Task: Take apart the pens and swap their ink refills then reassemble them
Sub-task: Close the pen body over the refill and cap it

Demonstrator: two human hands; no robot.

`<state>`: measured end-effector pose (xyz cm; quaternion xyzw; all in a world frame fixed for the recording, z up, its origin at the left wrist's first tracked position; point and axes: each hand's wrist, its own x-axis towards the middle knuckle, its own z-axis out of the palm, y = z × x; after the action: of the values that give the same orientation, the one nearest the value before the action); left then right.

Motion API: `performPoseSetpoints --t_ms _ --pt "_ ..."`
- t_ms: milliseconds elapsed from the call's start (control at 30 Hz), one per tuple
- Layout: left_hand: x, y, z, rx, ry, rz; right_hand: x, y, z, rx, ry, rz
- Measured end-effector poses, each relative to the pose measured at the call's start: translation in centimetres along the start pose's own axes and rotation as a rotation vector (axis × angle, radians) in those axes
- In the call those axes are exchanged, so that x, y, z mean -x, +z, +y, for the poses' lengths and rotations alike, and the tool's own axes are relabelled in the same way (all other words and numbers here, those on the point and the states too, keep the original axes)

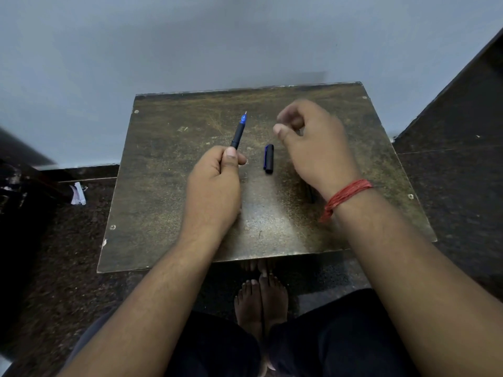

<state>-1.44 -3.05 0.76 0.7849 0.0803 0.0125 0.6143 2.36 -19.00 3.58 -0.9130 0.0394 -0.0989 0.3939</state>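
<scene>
Left hand [215, 180] grips pen [239, 133]; right hand [313, 137] seemingly empty.

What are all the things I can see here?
pen: 1, black with a blue tip, uncapped, held in the left hand, tip pointing away
cap: 1, black with a blue clip, lying on the table between the hands
dark object: 1, black, on the table, mostly hidden under the right wrist; cannot tell what it is
table: 1, worn brown, against the wall
wall: 1, pale grey
paper scrap: 1, white, on the floor at left
thread band: 1, red, on the right wrist
left hand: 1, gripping the pen
right hand: 1, blurred, fingers curled, holding nothing visible
feet: 2, bare, below the table
</scene>
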Motion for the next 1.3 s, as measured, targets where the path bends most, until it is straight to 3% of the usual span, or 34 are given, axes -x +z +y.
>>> performPoseSetpoints --t_ms 167,333,600,700,867,1033,1100,1300 --pt "-0.1 0.0 -0.3 0.02 -0.009 -0.007 0.6 1.1 -0.8 0.406 -0.111 -0.108" --pt "-0.1 -0.1 -0.2 0.037 -0.018 -0.004 1.4 2.7 -1.9 0.497 -0.204 -0.098" --pt "-0.2 0.0 -0.2 0.064 -0.022 0.002 1.4 2.8 -1.6 0.532 -0.157 -0.193" --pt "-0.2 -0.1 -0.2 0.077 -0.029 -0.007 0.7 2.2 -1.6 0.316 -0.099 -0.154" --pt "0.2 0.3 -0.1 0.046 -0.016 -0.044 0.3 1.3 -1.4 -0.286 0.031 0.029" --pt "0.6 0.5 0.1 -0.016 0.002 -0.076 0.1 0.9 -1.1 -0.767 0.17 0.043" --pt "0.7 0.6 0.2 -0.056 0.017 -0.079 -0.1 0.7 -1.0 -0.815 0.184 0.077" --pt "0.9 0.7 0.3 -0.095 0.046 -0.115 -0.4 0.6 -0.5 -0.646 0.114 0.087"
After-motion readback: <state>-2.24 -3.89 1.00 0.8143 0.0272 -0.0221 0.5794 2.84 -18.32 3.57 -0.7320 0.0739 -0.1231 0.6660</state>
